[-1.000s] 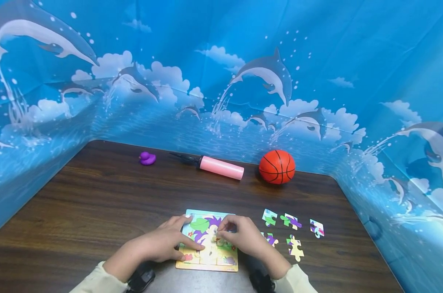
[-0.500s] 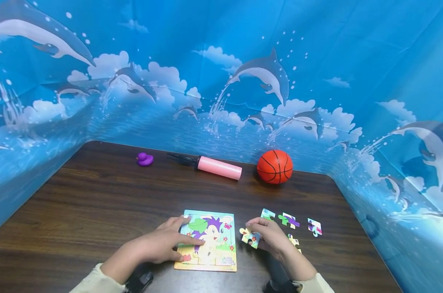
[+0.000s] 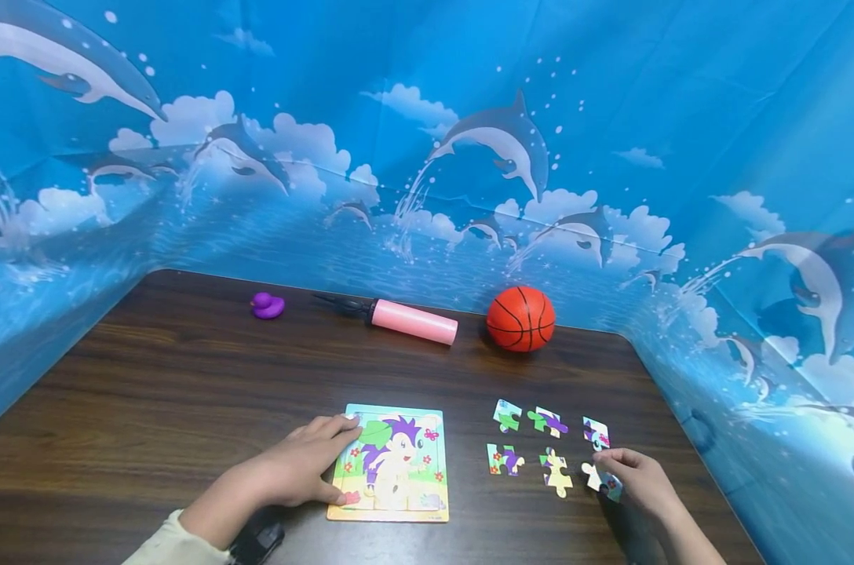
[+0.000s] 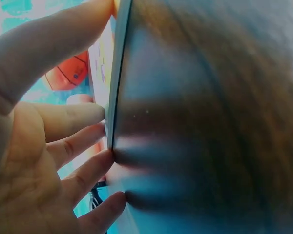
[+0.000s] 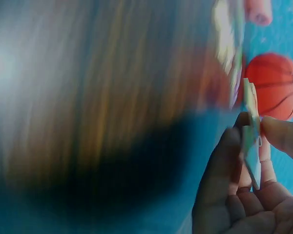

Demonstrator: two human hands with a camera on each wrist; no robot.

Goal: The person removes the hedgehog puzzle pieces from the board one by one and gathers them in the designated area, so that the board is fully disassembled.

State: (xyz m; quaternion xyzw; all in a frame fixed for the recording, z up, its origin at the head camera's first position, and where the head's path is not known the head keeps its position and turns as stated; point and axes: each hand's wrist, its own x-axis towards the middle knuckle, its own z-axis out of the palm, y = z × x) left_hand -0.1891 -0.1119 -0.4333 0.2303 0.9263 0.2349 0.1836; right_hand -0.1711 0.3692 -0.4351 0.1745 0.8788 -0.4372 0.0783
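A square puzzle board (image 3: 388, 515) with a purple-haired hedgehog picture lies flat on the table. My left hand (image 3: 293, 463) rests at its left side, fingertips on the upper left corner and thumb at the lower left edge. In the left wrist view, the extended fingers (image 4: 83, 178) reach the board's side. Off to the right, my right hand (image 3: 642, 482) pinches a jigsaw piece (image 3: 601, 481) between thumb and fingers. The right wrist view shows that piece (image 5: 252, 163) edge-on. It is close over the table, just below another loose piece (image 3: 596, 431).
Several other loose jigsaw pieces (image 3: 556, 472) lie in two rows right of the board. Along the back stand a purple rubber duck (image 3: 268, 306), a pink hand pump (image 3: 414, 322) and a small red basketball (image 3: 520, 318). A blue dolphin-print cloth (image 3: 370, 157) walls the table.
My right hand has carried the jigsaw piece from over the board rightward to the far end of the loose pieces. My left index finger has drawn back from the picture to the board's edge.
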